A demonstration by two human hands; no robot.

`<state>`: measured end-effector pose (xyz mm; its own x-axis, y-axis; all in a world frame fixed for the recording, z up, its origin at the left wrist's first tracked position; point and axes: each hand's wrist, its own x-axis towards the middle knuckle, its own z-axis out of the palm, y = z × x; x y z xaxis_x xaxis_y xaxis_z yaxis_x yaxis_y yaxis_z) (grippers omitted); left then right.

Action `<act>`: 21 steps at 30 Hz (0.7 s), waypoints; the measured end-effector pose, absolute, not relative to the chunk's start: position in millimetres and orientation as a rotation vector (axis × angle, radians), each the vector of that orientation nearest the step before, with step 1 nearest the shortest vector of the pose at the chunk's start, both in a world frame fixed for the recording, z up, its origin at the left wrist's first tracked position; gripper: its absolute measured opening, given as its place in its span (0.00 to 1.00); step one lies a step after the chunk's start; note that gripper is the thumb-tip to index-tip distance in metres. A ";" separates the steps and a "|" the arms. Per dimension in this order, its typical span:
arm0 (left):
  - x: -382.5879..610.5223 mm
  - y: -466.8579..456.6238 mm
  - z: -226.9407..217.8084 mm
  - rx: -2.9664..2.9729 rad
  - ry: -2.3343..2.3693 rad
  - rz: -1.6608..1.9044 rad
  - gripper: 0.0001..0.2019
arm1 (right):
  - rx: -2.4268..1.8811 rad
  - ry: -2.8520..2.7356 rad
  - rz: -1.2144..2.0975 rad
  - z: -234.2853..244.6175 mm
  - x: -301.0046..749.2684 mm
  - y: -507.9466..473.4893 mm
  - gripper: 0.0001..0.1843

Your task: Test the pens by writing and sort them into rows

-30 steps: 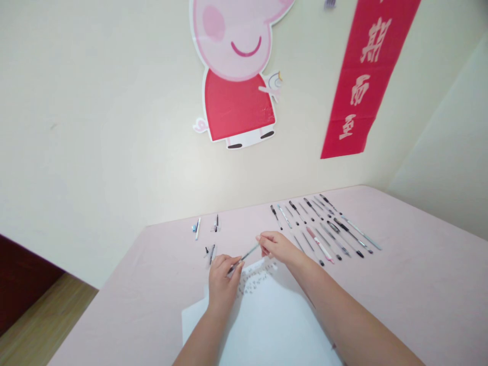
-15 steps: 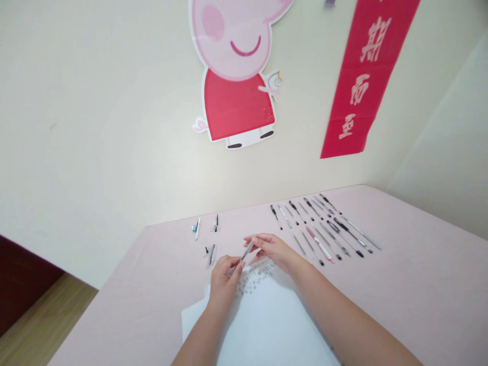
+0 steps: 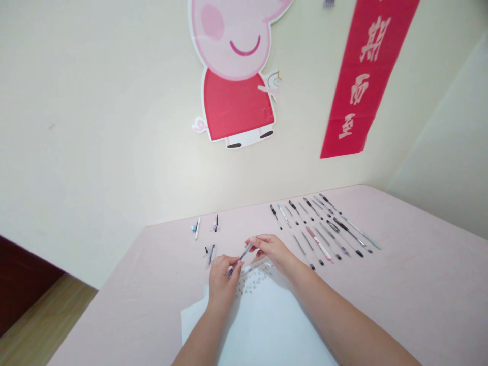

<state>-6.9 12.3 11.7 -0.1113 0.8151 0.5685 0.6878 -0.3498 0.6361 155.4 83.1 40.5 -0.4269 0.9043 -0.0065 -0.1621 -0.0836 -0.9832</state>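
Note:
Between my two hands, a slim pen (image 3: pixel 246 251) with a clear, greyish barrel is held on a slant above the paper. My left hand (image 3: pixel 224 272) pinches its lower end, where a darker part shows by the fingers. Its upper end sits between the thumb and fingers of my right hand (image 3: pixel 269 249). Beneath them lies a white sheet of paper (image 3: pixel 274 325) with small dark marks (image 3: pixel 253 278) near its top edge. I cannot tell whether the marks are written or small loose bits.
Several pens lie in two slanted rows at the right, among them a pink and white pen (image 3: pixel 319 245) and a black-capped pen (image 3: pixel 353 235). Pen parts (image 3: pixel 211 254) form small groups left of my hands. The pink tablecloth (image 3: pixel 145 290) reaches the wall (image 3: pixel 114 152).
My right hand has shifted slightly along the pen, and more of the pen's lower end now shows at my left fingers. The pens on the table have stayed put.

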 end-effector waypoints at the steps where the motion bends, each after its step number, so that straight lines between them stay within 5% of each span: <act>1: -7.1 12.6 11.6 1.993 1.699 1.452 0.06 | -0.857 -1.357 1.648 42.0 155.8 82.5 0.20; 21: -7.7 12.0 11.0 2.084 1.710 1.457 0.05 | -0.792 -1.291 1.628 45.3 154.8 82.2 0.18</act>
<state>-7.7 12.0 11.0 -0.0737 0.7946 0.6027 0.7211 -0.3750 0.5826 154.8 82.2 45.3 -0.4036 0.9140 0.0421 -0.2495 -0.0657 -0.9661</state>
